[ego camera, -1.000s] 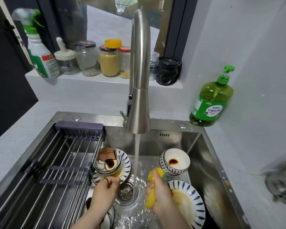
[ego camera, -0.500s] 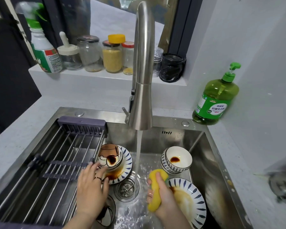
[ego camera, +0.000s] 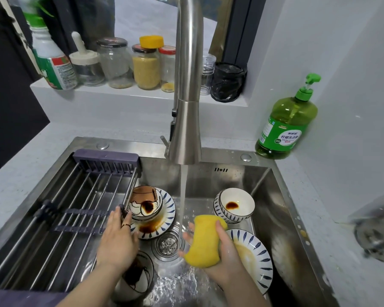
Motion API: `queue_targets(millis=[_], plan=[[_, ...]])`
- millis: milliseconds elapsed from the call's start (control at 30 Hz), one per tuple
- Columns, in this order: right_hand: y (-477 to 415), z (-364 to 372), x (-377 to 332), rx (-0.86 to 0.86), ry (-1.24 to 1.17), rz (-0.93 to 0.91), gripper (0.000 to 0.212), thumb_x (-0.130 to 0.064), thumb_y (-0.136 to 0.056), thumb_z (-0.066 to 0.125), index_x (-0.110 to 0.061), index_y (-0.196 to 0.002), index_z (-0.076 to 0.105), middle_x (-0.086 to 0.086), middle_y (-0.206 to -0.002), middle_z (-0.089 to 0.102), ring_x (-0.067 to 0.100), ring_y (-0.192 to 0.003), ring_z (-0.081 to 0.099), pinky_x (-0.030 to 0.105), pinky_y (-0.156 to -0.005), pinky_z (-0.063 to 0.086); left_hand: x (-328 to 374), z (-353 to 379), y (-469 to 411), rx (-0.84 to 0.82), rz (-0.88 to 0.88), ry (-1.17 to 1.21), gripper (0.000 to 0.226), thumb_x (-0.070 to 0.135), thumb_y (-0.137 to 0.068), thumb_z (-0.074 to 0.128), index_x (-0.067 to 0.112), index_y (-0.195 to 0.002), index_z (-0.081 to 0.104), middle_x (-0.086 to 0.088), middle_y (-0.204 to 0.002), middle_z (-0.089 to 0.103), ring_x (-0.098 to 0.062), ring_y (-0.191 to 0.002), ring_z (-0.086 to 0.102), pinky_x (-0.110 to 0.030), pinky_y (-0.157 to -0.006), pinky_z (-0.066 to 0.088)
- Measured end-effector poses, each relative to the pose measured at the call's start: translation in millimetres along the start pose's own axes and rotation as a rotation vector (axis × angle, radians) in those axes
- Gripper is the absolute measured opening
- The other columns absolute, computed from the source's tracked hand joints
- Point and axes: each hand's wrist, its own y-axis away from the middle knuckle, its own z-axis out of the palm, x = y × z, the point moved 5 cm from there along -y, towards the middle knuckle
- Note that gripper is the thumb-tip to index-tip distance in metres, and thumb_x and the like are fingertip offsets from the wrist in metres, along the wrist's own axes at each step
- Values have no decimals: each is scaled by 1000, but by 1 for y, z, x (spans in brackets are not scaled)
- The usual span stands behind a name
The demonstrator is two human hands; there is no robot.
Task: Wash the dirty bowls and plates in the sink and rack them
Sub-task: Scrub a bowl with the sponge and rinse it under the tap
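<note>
My right hand [ego camera: 225,260] grips a yellow sponge [ego camera: 205,242] beside the running water [ego camera: 183,196]. My left hand [ego camera: 118,238] rests with its fingertips on the right edge of the roll-up rack [ego camera: 60,218], holding nothing. A cartoon bowl [ego camera: 145,203] with dark sauce sits on a blue-striped plate [ego camera: 162,220]. A white striped bowl [ego camera: 234,206] with a sauce spot stands at the back right. Under my right wrist lies a second striped plate [ego camera: 255,255]. Another cartoon bowl [ego camera: 138,278] lies partly hidden under my left forearm.
The steel sink [ego camera: 273,218] has its drain strainer [ego camera: 167,243] in the middle, and the faucet [ego camera: 186,103] towers over it. Green dish soap [ego camera: 286,122] stands at the right corner. Jars [ego camera: 145,65] and a spray bottle [ego camera: 51,60] line the sill. A metal object [ego camera: 379,235] lies right.
My left hand has left the cartoon bowl and plate and moved left onto the rack's edge. The right hand has lifted the sponge slightly. The view has shifted closer.
</note>
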Motion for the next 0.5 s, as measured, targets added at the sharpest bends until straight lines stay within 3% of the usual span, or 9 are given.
queue_targets(millis=[67, 133, 233, 300, 367, 433, 500], plan=[[1, 3, 3, -24, 22, 4, 43, -40, -88, 46, -2, -102, 61, 12, -82, 72, 25, -62, 67, 35, -53, 54, 1, 0, 1, -12, 12, -24, 56, 36, -99, 31, 18, -148, 10, -8, -155, -15, -21, -144, -8, -30, -116, 3], [0, 1, 4, 12, 47, -29, 38, -36, -83, 50, -3, -100, 59, 8, -68, 68, 15, -42, 55, 18, -36, 42, 2, 0, 2, -27, 28, -51, 55, 37, -99, 30, 19, -147, 13, -9, -155, -15, -21, -144, -8, -30, -116, 2], [-1, -4, 3, 170, 206, -53, 32, -38, -90, 48, -8, -80, 55, 1, -49, 54, 8, -33, 43, 15, -30, 31, 1, 2, 1, -40, 30, -63, 53, 38, -99, 31, 20, -147, 16, -10, -155, -15, -22, -144, -8, -30, -116, 1], [0, -5, 3, 289, 366, -61, 33, -43, -90, 50, -11, -86, 57, 3, -61, 56, 12, -48, 50, 22, -42, 39, 0, 4, 0, -35, 34, -63, 52, 38, -99, 30, 20, -146, 20, -10, -155, -15, -22, -144, -9, -30, -116, 1], [-2, -5, 3, 352, 429, -84, 41, -45, -89, 52, -11, -109, 56, 8, -88, 60, 19, -72, 54, 29, -66, 46, 0, 5, 0, -42, 33, -52, 50, 37, -99, 30, 20, -145, 23, -10, -155, -15, -21, -144, -9, -30, -116, 1], [-3, -4, 3, 351, 448, -93, 65, -49, -83, 57, -7, -132, 45, 13, -120, 55, 25, -98, 53, 34, -90, 40, 1, 5, 1, -56, 34, -50, 48, 37, -99, 29, 20, -144, 27, -10, -155, -15, -21, -144, -9, -29, -115, 1], [-1, -4, 3, 344, 503, -56, 73, -51, -82, 56, -8, -138, 37, 14, -131, 50, 27, -111, 51, 39, -99, 38, 0, 4, -1, -65, 23, -32, 47, 37, -99, 29, 20, -143, 30, -9, -155, -14, -20, -144, -8, -29, -115, 1]])
